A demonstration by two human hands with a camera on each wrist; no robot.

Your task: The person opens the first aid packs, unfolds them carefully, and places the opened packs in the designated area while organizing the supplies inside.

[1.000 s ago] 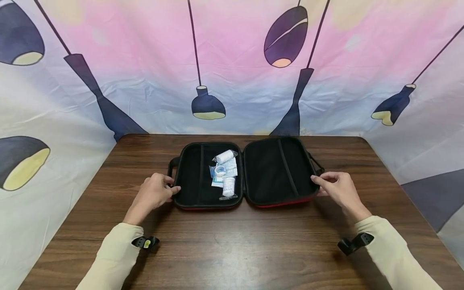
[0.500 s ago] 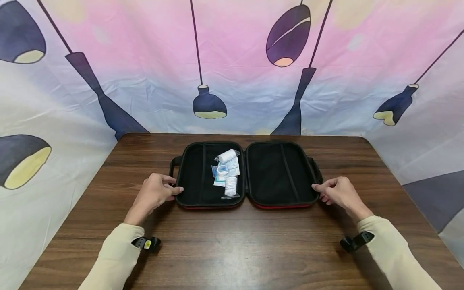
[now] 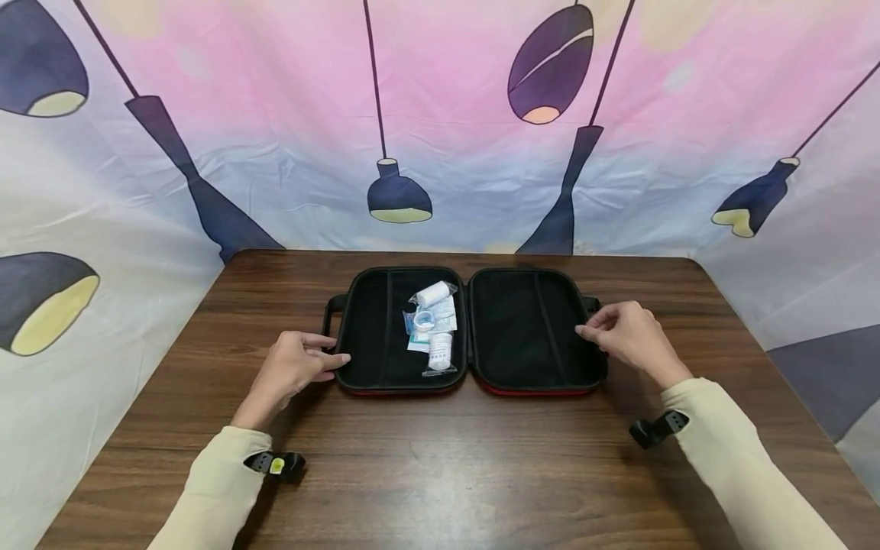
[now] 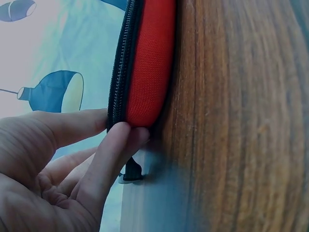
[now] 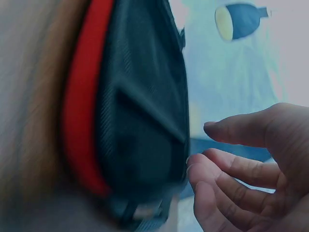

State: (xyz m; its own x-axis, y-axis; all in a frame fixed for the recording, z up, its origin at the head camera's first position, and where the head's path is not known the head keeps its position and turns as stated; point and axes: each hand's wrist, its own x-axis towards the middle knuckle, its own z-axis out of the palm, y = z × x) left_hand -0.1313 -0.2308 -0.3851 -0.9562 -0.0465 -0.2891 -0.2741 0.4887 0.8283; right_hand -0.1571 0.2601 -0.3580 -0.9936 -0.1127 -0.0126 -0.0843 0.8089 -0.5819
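A zip case (image 3: 364, 328), black inside and red outside, lies unfolded flat on the wooden table. My left hand (image 3: 285, 374) pinches the near left corner of its left half; in the left wrist view the thumb and fingertips meet the black zipper (image 4: 118, 92) and red side. Inside that half sit a wrapped white roll (image 3: 433, 294), a small tape ring (image 3: 423, 321), some pale blue-and-white packets (image 3: 445, 312) and a white cylinder (image 3: 440, 350) in clear wrap. My right hand (image 3: 635, 340) hovers by the right half's outer edge, fingers loosely bent and holding nothing.
One carry handle (image 3: 333, 309) sticks out at the case's left side, and another (image 3: 591, 304) at the right is partly hidden by the right hand. Behind the table (image 3: 440, 466) hangs a printed cloth (image 3: 296, 153).
The case's right half, tilted earlier, has come down flat. My right hand has let go of its near right corner and risen up and leftward. The left hand keeps its place.
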